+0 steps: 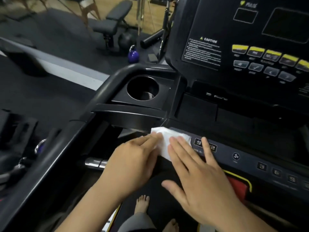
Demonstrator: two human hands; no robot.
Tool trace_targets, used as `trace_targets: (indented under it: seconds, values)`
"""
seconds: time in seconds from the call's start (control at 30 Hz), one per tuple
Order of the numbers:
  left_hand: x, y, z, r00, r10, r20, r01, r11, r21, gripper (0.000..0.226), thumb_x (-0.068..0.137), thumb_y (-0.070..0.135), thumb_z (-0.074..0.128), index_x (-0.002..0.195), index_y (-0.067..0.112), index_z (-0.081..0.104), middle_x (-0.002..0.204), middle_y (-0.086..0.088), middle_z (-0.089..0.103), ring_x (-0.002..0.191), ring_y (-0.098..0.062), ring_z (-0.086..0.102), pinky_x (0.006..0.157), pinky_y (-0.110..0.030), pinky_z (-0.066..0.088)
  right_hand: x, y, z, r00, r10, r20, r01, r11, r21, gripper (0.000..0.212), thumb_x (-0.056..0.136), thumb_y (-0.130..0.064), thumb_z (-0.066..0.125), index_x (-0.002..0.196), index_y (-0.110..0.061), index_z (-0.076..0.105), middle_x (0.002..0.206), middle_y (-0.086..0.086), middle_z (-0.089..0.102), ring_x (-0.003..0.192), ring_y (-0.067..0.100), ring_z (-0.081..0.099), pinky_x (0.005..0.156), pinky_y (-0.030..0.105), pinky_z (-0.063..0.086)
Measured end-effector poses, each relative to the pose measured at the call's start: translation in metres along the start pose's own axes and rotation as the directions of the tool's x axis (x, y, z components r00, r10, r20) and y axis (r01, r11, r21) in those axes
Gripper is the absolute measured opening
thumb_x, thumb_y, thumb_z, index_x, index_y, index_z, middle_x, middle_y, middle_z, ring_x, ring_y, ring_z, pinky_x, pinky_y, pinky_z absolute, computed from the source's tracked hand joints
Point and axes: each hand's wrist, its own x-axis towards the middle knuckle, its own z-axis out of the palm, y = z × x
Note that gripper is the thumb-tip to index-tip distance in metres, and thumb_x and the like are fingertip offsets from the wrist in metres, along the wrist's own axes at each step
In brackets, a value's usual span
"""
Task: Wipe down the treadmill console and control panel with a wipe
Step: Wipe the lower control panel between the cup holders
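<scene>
Gym floor is stretching away on the left, with a bench (115, 20) and a purple kettlebell (133, 55) standing near the far wall. Closer in, the black console (234, 47) is rising on the right, its yellow buttons (255, 50) running in a row below a caution label (203, 51). Left of it a round cup holder (143, 88) is sitting empty-looking and dark.

Both hands are pressing flat on a white wipe (164, 139) at the left end of the lower panel (250, 158). The left hand (133, 161) is lying open, palm down, its fingertips covering the wipe's left edge. The right hand (199, 171) is likewise spread open, its fingers resting over the wipe's right side and partly hiding the number keys beside it. Most of the wipe is showing between and just beyond the two sets of fingertips. A fan key (236, 156) is lying just right of the hands, and a red stop pad (237, 188) is peeking from under the right wrist. Bare feet (142, 203) are standing on the belt below.
</scene>
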Motion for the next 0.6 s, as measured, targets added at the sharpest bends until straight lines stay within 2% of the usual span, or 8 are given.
trace_targets:
  seconds: [0.07, 0.17, 0.3, 0.4, 0.47, 0.53, 0.6]
  values:
    - [0.013, 0.002, 0.000, 1.000, -0.019, 0.004, 0.019, 0.999, -0.050, 0.030, 0.093, 0.029, 0.053, 0.121, 0.020, 0.058, 0.091, -0.001, 0.071, 0.073, -0.028, 0.067, 0.057, -0.036, 0.051, 0.010, 0.006, -0.001, 0.999, 0.035, 0.020, -0.035, 0.999, -0.001, 0.074, 0.100, -0.061, 0.012, 0.149, -0.010, 0.034, 0.159, 0.005, 0.027, 0.147, 0.019, 0.023, 0.112, 0.062, 0.017]
    - [0.036, 0.005, 0.004, 0.999, -0.002, -0.038, -0.002, 0.994, -0.110, 0.028, 0.099, 0.028, 0.045, 0.125, 0.023, 0.054, 0.093, 0.002, 0.069, 0.074, -0.026, 0.065, 0.061, -0.039, 0.049, 0.034, 0.016, -0.012, 0.995, 0.099, 0.032, -0.098, 0.995, -0.029, 0.073, 0.099, -0.060, 0.011, 0.152, -0.013, 0.030, 0.160, 0.001, 0.025, 0.149, 0.015, 0.017, 0.114, 0.066, 0.013]
    - [0.007, -0.002, -0.001, 0.999, -0.044, -0.013, 0.041, 0.983, -0.179, 0.016, 0.096, 0.033, 0.049, 0.106, 0.024, 0.058, 0.082, 0.002, 0.066, 0.072, -0.021, 0.064, 0.063, -0.038, 0.050, 0.020, 0.004, -0.009, 0.999, 0.040, 0.014, -0.039, 0.999, -0.013, 0.073, 0.099, -0.061, 0.015, 0.147, -0.012, 0.041, 0.157, 0.001, 0.034, 0.147, 0.016, 0.024, 0.114, 0.066, 0.014]
    - [-0.019, -0.011, -0.011, 0.993, -0.110, 0.051, 0.120, 0.941, -0.316, 0.025, 0.095, 0.041, 0.044, 0.100, 0.023, 0.062, 0.085, 0.000, 0.071, 0.079, -0.016, 0.068, 0.070, -0.037, 0.053, -0.002, -0.012, -0.003, 1.000, -0.016, 0.006, 0.016, 0.999, 0.033, 0.074, 0.099, -0.063, 0.016, 0.144, -0.012, 0.046, 0.154, 0.001, 0.038, 0.145, 0.017, 0.028, 0.110, 0.068, 0.015]
    - [-0.002, -0.014, -0.010, 0.996, -0.079, 0.040, 0.087, 0.952, -0.294, 0.032, 0.096, 0.043, 0.041, 0.096, 0.024, 0.067, 0.078, 0.000, 0.070, 0.074, -0.016, 0.066, 0.069, -0.039, 0.051, 0.009, -0.005, -0.006, 1.000, -0.001, 0.015, 0.001, 0.999, 0.033, 0.070, 0.099, -0.062, 0.017, 0.146, -0.016, 0.043, 0.154, -0.002, 0.037, 0.145, 0.014, 0.028, 0.111, 0.069, 0.015]
    - [0.023, -0.012, -0.007, 0.999, -0.038, 0.031, 0.045, 0.965, -0.258, 0.035, 0.098, 0.044, 0.039, 0.106, 0.029, 0.070, 0.078, 0.001, 0.071, 0.072, -0.014, 0.065, 0.071, -0.038, 0.050, 0.031, 0.009, -0.013, 0.998, 0.058, 0.012, -0.058, 0.998, 0.019, 0.067, 0.099, -0.060, 0.018, 0.149, -0.019, 0.036, 0.156, -0.004, 0.034, 0.146, 0.011, 0.026, 0.113, 0.068, 0.013]
    - [0.035, -0.013, -0.004, 0.998, -0.055, 0.031, 0.061, 0.950, -0.305, 0.036, 0.099, 0.046, 0.039, 0.115, 0.033, 0.069, 0.077, 0.002, 0.072, 0.070, -0.010, 0.064, 0.072, -0.037, 0.050, 0.044, 0.014, -0.017, 0.995, 0.097, 0.014, -0.098, 0.995, 0.038, 0.067, 0.098, -0.059, 0.020, 0.149, -0.018, 0.037, 0.157, -0.003, 0.033, 0.147, 0.010, 0.022, 0.115, 0.066, 0.012]
